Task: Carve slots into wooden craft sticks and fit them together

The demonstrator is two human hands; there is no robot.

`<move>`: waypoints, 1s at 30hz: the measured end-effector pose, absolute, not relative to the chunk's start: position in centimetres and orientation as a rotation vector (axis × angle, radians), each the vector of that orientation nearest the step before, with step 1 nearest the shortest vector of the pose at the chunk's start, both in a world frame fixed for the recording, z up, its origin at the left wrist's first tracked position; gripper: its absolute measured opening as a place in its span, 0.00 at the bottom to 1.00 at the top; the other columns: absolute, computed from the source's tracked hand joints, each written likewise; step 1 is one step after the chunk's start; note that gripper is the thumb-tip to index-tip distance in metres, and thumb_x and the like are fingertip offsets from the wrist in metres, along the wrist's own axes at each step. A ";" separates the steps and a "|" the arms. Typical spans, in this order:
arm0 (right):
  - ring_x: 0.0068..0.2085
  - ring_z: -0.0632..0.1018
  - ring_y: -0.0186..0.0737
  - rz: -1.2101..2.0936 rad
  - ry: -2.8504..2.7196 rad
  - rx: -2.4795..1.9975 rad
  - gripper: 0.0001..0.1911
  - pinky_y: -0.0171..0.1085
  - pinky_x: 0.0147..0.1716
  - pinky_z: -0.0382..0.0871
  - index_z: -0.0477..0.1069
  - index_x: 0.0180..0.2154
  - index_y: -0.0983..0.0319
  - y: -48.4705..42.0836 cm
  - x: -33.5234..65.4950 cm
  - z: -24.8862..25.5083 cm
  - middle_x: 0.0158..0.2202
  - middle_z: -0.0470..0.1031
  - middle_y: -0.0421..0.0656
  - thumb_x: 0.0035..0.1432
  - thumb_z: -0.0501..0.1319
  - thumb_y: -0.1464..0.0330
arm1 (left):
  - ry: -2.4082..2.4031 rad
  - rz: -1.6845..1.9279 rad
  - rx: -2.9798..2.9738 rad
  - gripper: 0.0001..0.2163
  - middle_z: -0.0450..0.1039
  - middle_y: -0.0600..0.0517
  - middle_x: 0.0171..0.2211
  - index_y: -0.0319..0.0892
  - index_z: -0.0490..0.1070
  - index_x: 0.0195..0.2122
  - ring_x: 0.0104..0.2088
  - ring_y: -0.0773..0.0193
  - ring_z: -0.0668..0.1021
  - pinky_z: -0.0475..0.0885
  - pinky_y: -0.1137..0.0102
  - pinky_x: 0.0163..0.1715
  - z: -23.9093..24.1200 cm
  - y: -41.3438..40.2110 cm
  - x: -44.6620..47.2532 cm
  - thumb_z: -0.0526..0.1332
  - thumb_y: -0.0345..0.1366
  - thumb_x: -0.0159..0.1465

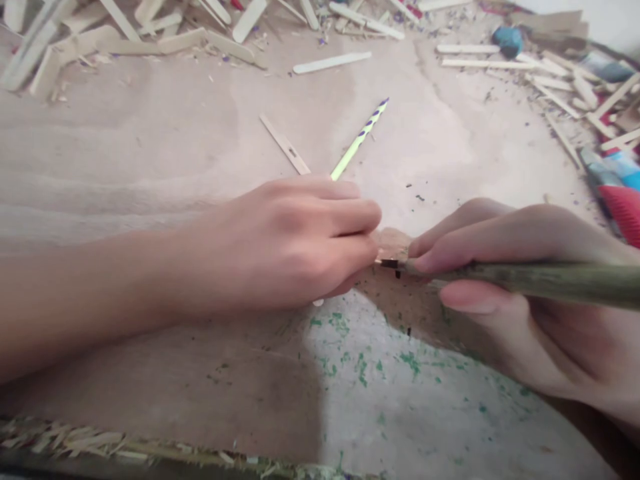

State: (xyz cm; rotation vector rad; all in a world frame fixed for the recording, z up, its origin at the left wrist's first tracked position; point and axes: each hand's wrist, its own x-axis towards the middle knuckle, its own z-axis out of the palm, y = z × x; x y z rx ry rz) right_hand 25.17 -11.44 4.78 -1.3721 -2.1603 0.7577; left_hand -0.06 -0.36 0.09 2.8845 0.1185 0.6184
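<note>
My left hand [310, 240] is closed, fingers curled down against the board. It holds down a craft stick, mostly hidden; a small pale rounded end [319, 303] shows below the hand. My right hand [520, 280] grips a carving knife [530, 279] with a worn greenish handle. Its short dark tip meets the work right at my left fingertips, where the contact is partly covered. Beyond my left hand lie a thin wooden stick with a small slot [286, 145] and a lime-green pencil with purple spots [361, 138], their near ends hidden behind the hand.
The pale wooden board [150, 373] bears green paint flecks and dark crumbs. Craft sticks and shavings are strewn along the back, near a single stick [332, 63]. More sticks, a blue lump [507, 41] and a red-handled tool [623, 207] lie at right. Shavings line the front edge.
</note>
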 end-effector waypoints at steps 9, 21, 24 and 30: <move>0.33 0.84 0.33 0.672 -2.171 -1.364 0.12 0.34 0.28 0.76 0.76 0.47 0.53 -11.5 25.7 4.6 0.41 0.85 0.39 0.82 0.62 0.53 | 0.096 0.660 2.893 0.18 0.76 0.53 0.35 0.40 0.82 0.39 0.35 0.64 0.78 0.74 0.69 0.36 0.3 -0.1 0.1 0.53 0.26 0.78; 0.31 0.84 0.30 0.792 -2.128 -1.361 0.07 0.29 0.23 0.73 0.77 0.46 0.53 -11.0 25.4 4.9 0.41 0.87 0.40 0.78 0.66 0.59 | 0.192 0.532 2.801 0.20 0.80 0.53 0.39 0.42 0.84 0.44 0.41 0.63 0.84 0.79 0.67 0.45 0.3 -0.2 0.0 0.50 0.28 0.80; 0.30 0.83 0.30 0.773 -2.186 -1.377 0.06 0.30 0.24 0.76 0.77 0.47 0.52 -11.0 25.5 4.8 0.41 0.86 0.38 0.79 0.64 0.59 | 0.206 0.505 2.799 0.21 0.81 0.53 0.42 0.44 0.85 0.50 0.43 0.63 0.84 0.80 0.68 0.49 0.3 -0.2 -0.3 0.48 0.30 0.81; 0.29 0.81 0.26 0.796 -2.215 -1.391 0.06 0.31 0.22 0.70 0.78 0.45 0.51 -10.5 25.2 5.3 0.39 0.85 0.33 0.79 0.62 0.62 | 0.121 0.584 2.840 0.19 0.82 0.51 0.43 0.40 0.85 0.51 0.43 0.60 0.84 0.80 0.65 0.44 0.0 -0.2 -0.3 0.51 0.28 0.81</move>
